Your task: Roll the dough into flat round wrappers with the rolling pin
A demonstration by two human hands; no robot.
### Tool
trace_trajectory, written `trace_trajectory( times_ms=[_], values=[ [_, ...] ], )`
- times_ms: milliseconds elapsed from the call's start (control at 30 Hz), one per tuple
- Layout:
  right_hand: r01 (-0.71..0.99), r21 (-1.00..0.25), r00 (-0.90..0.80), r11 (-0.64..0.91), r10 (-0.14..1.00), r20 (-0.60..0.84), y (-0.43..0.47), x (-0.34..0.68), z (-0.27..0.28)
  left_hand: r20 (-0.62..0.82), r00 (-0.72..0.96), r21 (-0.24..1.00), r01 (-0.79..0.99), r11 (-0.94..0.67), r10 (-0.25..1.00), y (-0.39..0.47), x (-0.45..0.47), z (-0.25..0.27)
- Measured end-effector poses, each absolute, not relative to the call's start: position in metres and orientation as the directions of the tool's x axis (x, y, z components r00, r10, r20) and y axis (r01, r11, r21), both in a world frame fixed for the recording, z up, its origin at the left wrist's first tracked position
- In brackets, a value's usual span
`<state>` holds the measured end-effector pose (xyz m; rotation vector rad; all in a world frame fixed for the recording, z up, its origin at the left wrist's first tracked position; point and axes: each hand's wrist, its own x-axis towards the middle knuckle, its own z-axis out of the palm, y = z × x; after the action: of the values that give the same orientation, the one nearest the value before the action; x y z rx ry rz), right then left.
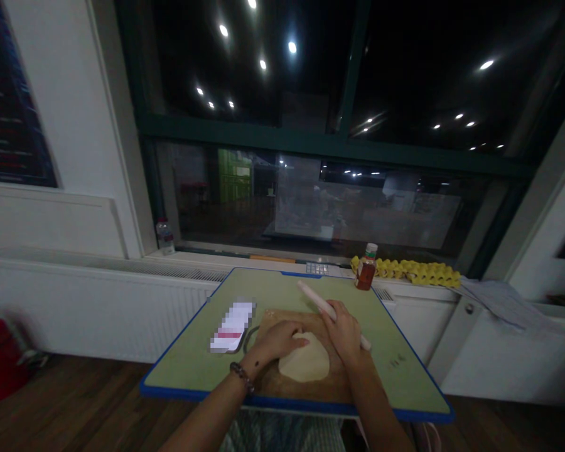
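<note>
- Can't see mid-length of rolling pin (pixel 313 297): covered by right hand (pixel 343 329). Showing only at far end and near tip.
- At right hand: fingers curled closed around rolling pin, right of dough (pixel 306 364). Can't tell contact between rolling pin and board.
- At left hand (pixel 280 339): fingers loosely bent, thumb on dough's upper edge. Can't tell pinching from resting.
- Dough: flat, roundish, lying on wooden board (pixel 311 392) between both hands; upper-left edge hidden by left hand.
- Wooden board: partly blocked by both forearms.
- Left of board, on green table (pixel 183 358): phone (pixel 233 326), screen pixelated, unreadable. Just beside it: dark loop (pixel 249 339), partly behind left forearm, can't identify.
- On left wrist: beaded bracelet (pixel 242 378).
- At table's far right corner: bottle of reddish liquid (pixel 366 273), blocking part of yellow egg trays (pixel 428 273).
- On sill, far left: clear bottle (pixel 166 238).
- Cut off at left edge: dark poster (pixel 14 107), red object (pixel 2 358), too dim to name.
- Window (pixel 245 129): dark, cluttered with light spots.
</note>
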<state>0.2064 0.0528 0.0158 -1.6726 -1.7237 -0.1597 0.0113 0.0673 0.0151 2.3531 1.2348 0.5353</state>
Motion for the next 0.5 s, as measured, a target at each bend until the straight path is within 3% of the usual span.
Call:
trace_trajectory(
  times_ms=[200,333,500],
  values=[
    [0.911,-0.377,0.083,0.167,0.821,0.565,0.053,0.207,0.015,0.330,0.363,0.494,0.721,-0.487,0.872,0.067,0.010,0.023],
    [0.917,-0.369,0.088,0.150,0.827,0.555,0.055,0.207,0.013,0.305,0.298,0.490,0.766,-0.417,0.905,0.075,0.006,0.017],
    [0.914,-0.376,0.088,0.155,0.827,0.555,0.055,0.207,0.013,0.254,0.351,0.595,0.678,-0.432,0.901,0.080,-0.002,0.011]
  ],
)
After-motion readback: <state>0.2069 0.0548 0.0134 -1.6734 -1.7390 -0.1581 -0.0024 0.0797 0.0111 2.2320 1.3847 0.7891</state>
